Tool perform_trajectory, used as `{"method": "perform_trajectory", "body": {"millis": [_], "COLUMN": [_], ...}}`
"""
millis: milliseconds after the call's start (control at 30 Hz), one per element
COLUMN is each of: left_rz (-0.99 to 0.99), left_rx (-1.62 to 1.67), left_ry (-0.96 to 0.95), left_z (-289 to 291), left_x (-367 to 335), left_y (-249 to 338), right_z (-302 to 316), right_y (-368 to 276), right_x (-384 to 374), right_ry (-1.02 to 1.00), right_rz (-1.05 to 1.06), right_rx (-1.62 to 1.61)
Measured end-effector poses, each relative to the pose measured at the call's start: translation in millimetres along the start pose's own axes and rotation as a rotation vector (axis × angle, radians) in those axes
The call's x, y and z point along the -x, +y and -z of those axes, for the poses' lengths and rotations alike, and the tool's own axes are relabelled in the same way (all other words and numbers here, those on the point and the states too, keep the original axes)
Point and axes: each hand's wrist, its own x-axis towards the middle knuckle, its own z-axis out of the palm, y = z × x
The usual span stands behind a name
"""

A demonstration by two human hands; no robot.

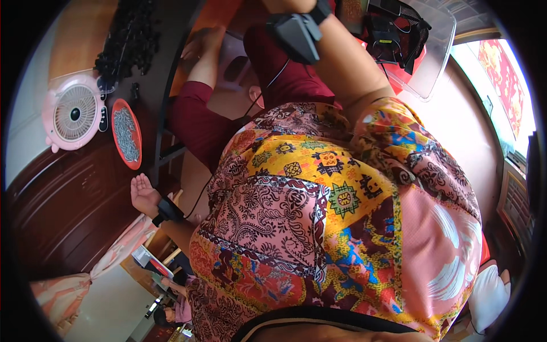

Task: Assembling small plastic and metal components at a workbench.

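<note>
My left hand (146,195) is at the left, palm up with its fingers spread and nothing in it. A black strap (168,211) is round that wrist. Just beyond its fingertips lies an oval orange-red tray (137,162) holding many small grey metal pieces (126,135), like screws or nails. My right forearm (353,62) reaches to the top edge, with a dark boxy device (296,37) strapped at the wrist. Only a sliver of my right hand (289,4) shows there; its fingers are out of the picture.
A pink fan (74,114) stands beside the tray on the dark table (149,74). Behind it is a heap of small black parts (128,40). At upper right, a clear plastic bin (441,34) stands near a black mesh bag (419,34). Another person (182,305) is at lower left.
</note>
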Motion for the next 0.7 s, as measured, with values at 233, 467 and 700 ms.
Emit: {"method": "perform_trajectory", "body": {"millis": [233,467,700], "left_rz": [-0.022,-0.031,-0.054], "left_rx": [-0.027,-0.018,-0.028], "left_ry": [0.033,0.068,0.068], "left_z": [9,-5,4], "left_x": [19,24,32], "left_y": [11,14,16], "right_z": [28,50,51], "right_y": [-26,-27,-32], "right_x": [21,19,28], "right_ry": [0.098,0.189,0.252], "right_rz": [-0.134,-0.238,-0.353], "right_rx": [0.045,0.03,-0.045]}}
